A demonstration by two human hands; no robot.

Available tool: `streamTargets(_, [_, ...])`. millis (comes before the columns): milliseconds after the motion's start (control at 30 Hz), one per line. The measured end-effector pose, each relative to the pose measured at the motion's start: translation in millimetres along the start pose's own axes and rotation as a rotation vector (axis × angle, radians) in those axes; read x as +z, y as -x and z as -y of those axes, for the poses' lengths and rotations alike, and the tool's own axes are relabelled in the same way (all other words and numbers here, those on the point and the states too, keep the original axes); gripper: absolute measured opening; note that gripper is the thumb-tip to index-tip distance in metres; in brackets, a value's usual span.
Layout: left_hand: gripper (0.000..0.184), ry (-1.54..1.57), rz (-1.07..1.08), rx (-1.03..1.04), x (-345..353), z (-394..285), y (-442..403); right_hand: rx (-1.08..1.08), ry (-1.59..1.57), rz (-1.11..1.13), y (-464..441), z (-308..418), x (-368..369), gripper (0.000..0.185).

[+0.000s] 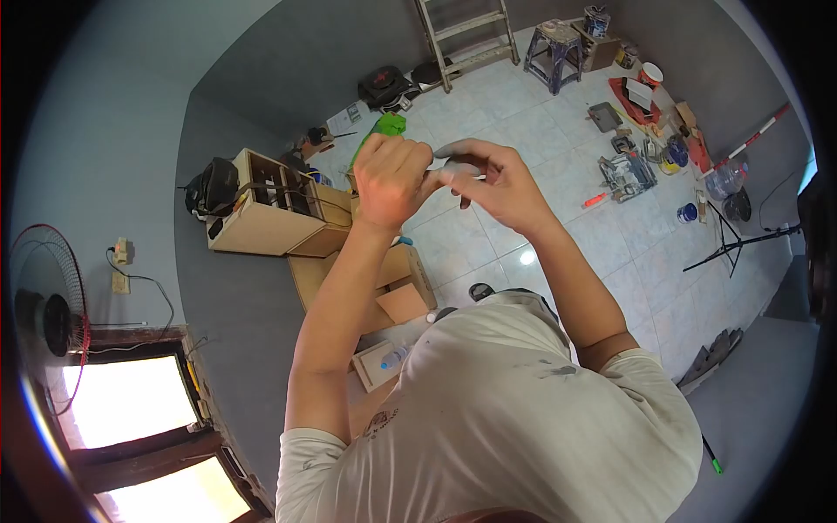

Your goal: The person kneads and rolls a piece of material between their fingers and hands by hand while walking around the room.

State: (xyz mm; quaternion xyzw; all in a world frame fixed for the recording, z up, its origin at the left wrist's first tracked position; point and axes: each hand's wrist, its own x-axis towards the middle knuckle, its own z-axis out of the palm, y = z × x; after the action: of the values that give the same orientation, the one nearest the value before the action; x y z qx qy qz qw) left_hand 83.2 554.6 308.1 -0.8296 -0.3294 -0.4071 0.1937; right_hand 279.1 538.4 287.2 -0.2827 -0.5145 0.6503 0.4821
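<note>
Both hands are raised in front of my chest, above the tiled floor, and meet at the fingertips. My left hand [392,179] is closed in a fist, its back towards me and its thumb reaching to the right. My right hand [501,187] has curled fingers, with thumb and fingertips pinched against the left thumb. Grey smears show on the right fingers. Whatever lies between the fingertips, if anything, is too small or hidden to make out. Below the hands is my pale shirt [523,418], with dark stains on it.
Left stands a wooden cabinet [270,222] with a black bag [212,189] on top, near cardboard [405,305]. A fan [57,322] is at far left. Behind are a ladder [471,30] and stool [554,54]. Tools [628,174], bottles and a tripod [732,240] lie right.
</note>
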Motion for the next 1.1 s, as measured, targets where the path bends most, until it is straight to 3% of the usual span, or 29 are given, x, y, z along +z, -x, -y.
streamTargets(67, [0.036, -0.006, -0.007, 0.053, 2, -4, -7, -0.054, 0.106, 0.03, 1, -7, -3, 0.018])
streamTargets(200, [0.033, 0.06, 0.006, 0.048, 9, -13, -9, -0.341, 0.34, -0.135, 3, -23, 0, 0.015])
streamTargets(300, [0.03, 0.167, 0.0, -0.108, 16, -33, -7, -0.502, 0.589, -0.298, 17, -24, 1, 0.01])
streamTargets(367, [0.029, 0.219, 0.113, -0.492, 20, -42, 0, -0.549, 0.725, -0.362, 27, -24, 0, 0.007])
streamTargets(433, [0.02, 0.333, 0.121, -0.562, 18, -39, 1, -0.825, 0.908, -0.393, 36, -23, 0, 0.017])
streamTargets(500, [0.023, 0.44, 0.209, -0.768, 13, -36, 1, -0.773, 0.932, -0.359, 53, -19, 3, 0.024])
streamTargets(600, [0.027, 0.509, 0.33, -0.763, 6, -38, 4, -0.776, 0.942, -0.276, 72, -21, 2, 0.029])
streamTargets(667, [0.033, 0.579, 0.417, -0.772, -2, -51, 5, -0.631, 0.859, -0.196, 88, -21, 0, 0.027])
streamTargets(733, [0.026, 0.672, 0.49, -0.793, -11, -67, 4, -0.548, 0.886, -0.195, 107, -14, 3, 0.025])
streamTargets(900, [0.027, 0.776, 0.579, -0.734, -19, -94, 18, -0.408, 0.868, -0.266, 153, -8, 19, 0.025])
streamTargets(1100, [0.033, 0.76, 0.627, -0.59, -23, -136, 38, -0.229, 0.964, -0.145, 203, -7, 34, 0.029])
